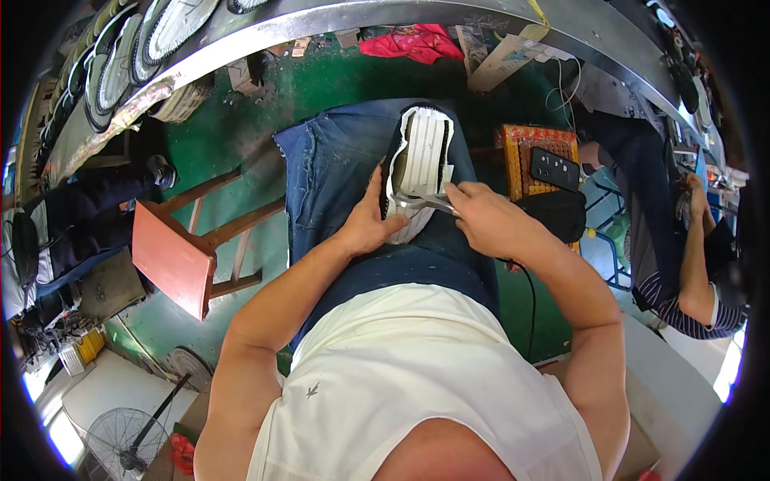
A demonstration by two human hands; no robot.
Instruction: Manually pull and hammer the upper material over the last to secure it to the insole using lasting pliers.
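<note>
As left hand (pixel 370 224) steadies shoe (pixel 423 152), right hand (pixel 495 222) holding, perhaps, pincers (pixel 434 202)

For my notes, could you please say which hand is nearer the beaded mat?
Right: the right hand, gripping a metal tool, is left of the beaded mat; the left hand is farther left.

At one striped sole (pixel 423 148): one left hand (pixel 369 223), one right hand (pixel 493 220), one metal tool (pixel 425 202). Left of the sole, one stool (pixel 172 260); right, one phone (pixel 555 169); beyond, one pink cloth (pixel 413 45).
</note>
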